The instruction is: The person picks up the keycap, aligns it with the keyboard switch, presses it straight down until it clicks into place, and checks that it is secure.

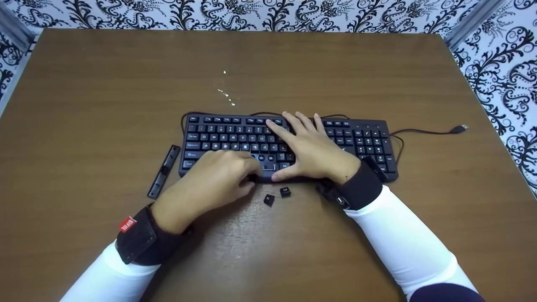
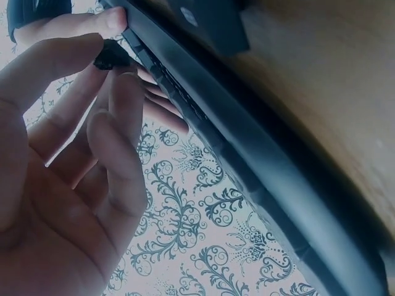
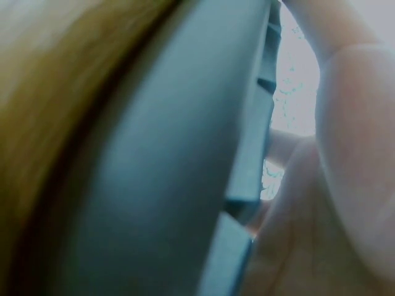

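Observation:
A black computer keyboard (image 1: 247,138) lies on the table, with gaps in its lower rows of keys. Over its lower edge, my left hand (image 1: 220,174) pinches a small black keycap (image 2: 112,55) between thumb and fingers, as the left wrist view shows. My right hand (image 1: 312,153) rests on the keyboard right of the middle, its fingers spread toward the top rows and its thumb at the bottom edge. Two loose keycaps, one (image 1: 269,200) and another (image 1: 285,192), lie on the table just in front of the keyboard.
Left of the keyboard lies a long black bar (image 1: 163,172) with small marks along it. The keyboard's cable (image 1: 423,131) runs behind it and out to the right, ending in a USB plug (image 1: 458,129). Small white specks (image 1: 226,96) dot the wooden table (image 1: 105,92) behind.

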`<state>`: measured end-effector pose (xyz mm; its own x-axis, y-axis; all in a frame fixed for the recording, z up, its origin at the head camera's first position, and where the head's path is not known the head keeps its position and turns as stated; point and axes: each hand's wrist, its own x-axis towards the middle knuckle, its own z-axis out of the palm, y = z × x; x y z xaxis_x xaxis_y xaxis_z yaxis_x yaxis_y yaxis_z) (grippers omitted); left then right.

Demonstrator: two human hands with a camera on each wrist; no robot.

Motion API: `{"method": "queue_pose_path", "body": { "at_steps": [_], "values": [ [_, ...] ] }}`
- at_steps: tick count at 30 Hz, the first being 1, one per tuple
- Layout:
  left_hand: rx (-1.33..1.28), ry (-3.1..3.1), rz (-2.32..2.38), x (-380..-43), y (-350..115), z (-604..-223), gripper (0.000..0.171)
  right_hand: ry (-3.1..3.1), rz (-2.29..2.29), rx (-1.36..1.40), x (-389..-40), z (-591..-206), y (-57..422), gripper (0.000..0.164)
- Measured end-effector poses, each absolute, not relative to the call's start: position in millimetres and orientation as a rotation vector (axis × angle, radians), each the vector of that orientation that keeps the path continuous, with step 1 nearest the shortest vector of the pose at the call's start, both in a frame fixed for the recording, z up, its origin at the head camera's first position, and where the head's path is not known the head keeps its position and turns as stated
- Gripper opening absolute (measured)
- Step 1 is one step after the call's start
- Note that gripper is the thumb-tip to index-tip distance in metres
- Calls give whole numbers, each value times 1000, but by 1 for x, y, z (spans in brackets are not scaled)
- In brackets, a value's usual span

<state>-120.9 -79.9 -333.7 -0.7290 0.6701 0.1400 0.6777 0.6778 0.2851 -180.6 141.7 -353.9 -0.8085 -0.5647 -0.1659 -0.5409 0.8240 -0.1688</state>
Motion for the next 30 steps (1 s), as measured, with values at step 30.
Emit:
{"method": "queue_pose_path", "body": {
  "at_steps": [30],
  "values": [
    [-937, -2865, -529, -136, -100, -327, 18, 2791, -166, -855, -180, -353, 141, 111]
  ]
}}
